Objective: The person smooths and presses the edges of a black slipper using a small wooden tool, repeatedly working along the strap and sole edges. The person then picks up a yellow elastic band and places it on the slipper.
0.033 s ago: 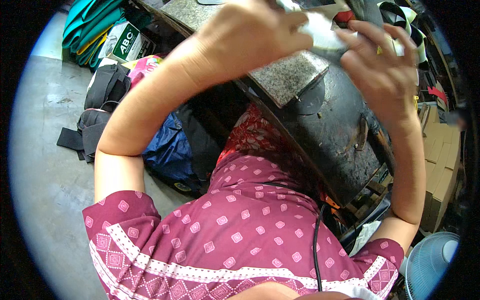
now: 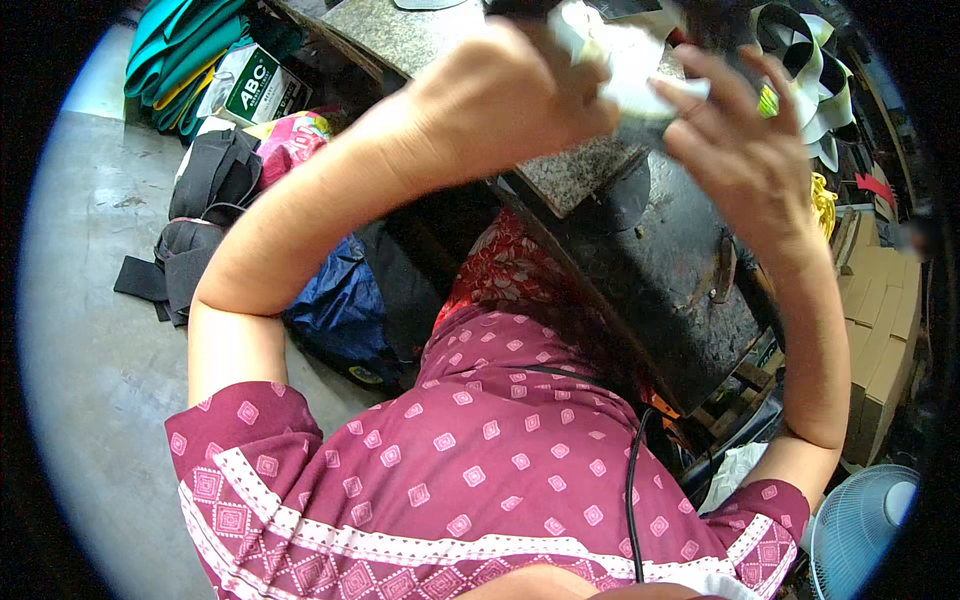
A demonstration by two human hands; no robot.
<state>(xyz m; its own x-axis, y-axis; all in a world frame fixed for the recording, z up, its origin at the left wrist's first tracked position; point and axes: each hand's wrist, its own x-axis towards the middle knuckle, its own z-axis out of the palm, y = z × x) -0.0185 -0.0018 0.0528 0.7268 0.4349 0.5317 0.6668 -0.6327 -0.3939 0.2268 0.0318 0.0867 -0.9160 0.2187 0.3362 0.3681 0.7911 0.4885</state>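
My left hand (image 2: 510,95) is raised over the work table, its curled fingers closed on the near left part of a white, soft-looking piece (image 2: 632,68). Motion blurs the piece, and I cannot make out its kind. At its right edge is my right hand (image 2: 745,170), with fingers spread and smeared; the nearer fingertips seem to touch the piece. Below both hands lies a speckled stone slab (image 2: 572,182) on the dark, worn table top (image 2: 665,275).
Black-and-white curled strips (image 2: 825,85) hang at the far right, above a yellow bundle (image 2: 823,205) and stacked cardboard (image 2: 880,320). A blue fan (image 2: 860,530) stands near right. Folded green cloth (image 2: 180,50), a printed box (image 2: 250,90) and dark fabric (image 2: 215,175) lie left.
My right hand has shifted slightly left and its fingers have spread. The white piece has turned a little, and my left hand has dipped slightly. The yellow bundle shows more.
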